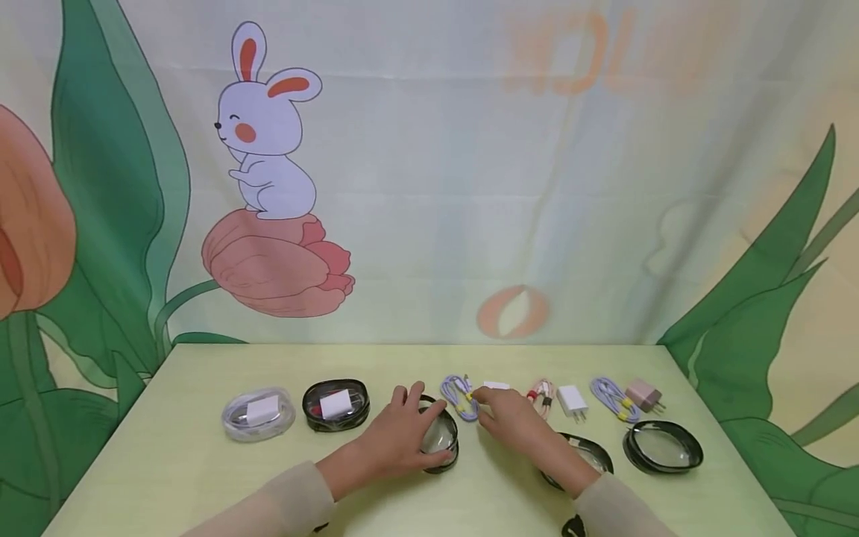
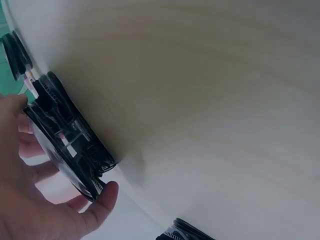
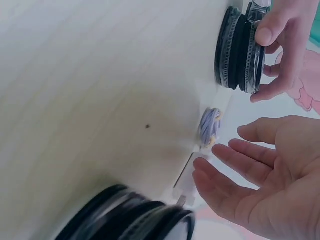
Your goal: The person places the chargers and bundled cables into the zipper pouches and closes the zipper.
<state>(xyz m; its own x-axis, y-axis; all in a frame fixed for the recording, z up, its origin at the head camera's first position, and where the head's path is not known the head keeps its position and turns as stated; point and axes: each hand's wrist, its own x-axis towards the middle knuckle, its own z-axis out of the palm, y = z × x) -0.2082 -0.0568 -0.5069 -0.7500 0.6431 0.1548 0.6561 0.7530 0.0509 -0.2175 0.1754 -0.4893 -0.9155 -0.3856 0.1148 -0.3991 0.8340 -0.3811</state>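
Right hand [image 1: 513,421], empty with fingers loose, is just right of the purple cable [image 3: 207,129]; left hand [image 1: 403,438] grips a case [image 1: 441,440].

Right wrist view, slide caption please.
Open right hand beside a coiled purple cable; left hand holds a black-edged case.

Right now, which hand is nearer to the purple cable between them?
Right. In the head view, the right hand overlaps the right edge of the purple cable; whether it touches is unclear. The left hand grips a black case to the cable's left.
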